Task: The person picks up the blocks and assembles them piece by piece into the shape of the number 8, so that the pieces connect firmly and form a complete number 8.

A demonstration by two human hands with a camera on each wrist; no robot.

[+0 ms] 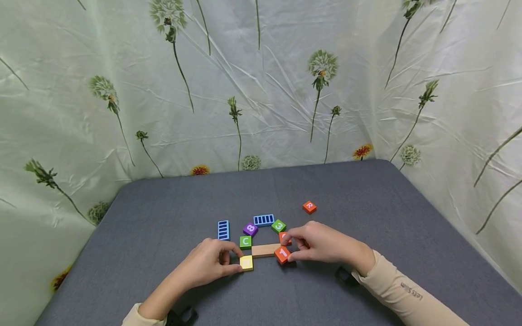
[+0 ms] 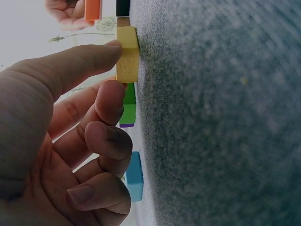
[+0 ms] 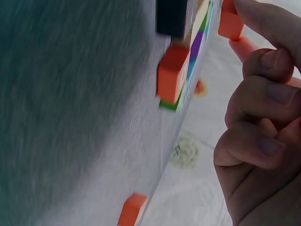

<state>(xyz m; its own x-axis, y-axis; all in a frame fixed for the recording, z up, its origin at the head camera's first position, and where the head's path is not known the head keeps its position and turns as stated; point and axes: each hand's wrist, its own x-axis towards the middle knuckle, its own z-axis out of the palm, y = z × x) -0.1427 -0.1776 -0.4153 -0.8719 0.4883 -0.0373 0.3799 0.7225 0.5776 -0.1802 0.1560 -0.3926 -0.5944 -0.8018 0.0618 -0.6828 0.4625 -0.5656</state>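
My left hand (image 1: 210, 261) has its thumb and index finger on a yellow letter block (image 1: 246, 263), which rests on the table at the plank's left end. Between right thumb and fingertips, my right hand (image 1: 322, 242) pinches an orange block marked 1 (image 1: 282, 254). In the right wrist view that orange block (image 3: 231, 24) is held off the table. A dark block (image 3: 171, 18) stands on the cloth below it, mostly hidden in the head view. Between the hands lies a plain wooden plank (image 1: 263, 251). Another orange block (image 1: 283, 236), partly covered by my right fingers, sits behind its right end.
Behind the plank, a green C block (image 1: 245, 242), a purple 8 block (image 1: 250, 229), a blue barred block (image 1: 263, 220) and a green 3 block (image 1: 279, 225) form an arc. Another blue barred block (image 1: 223, 230) lies left, an orange R block (image 1: 309, 207) farther right. Grey cloth covers the table (image 1: 171, 203).
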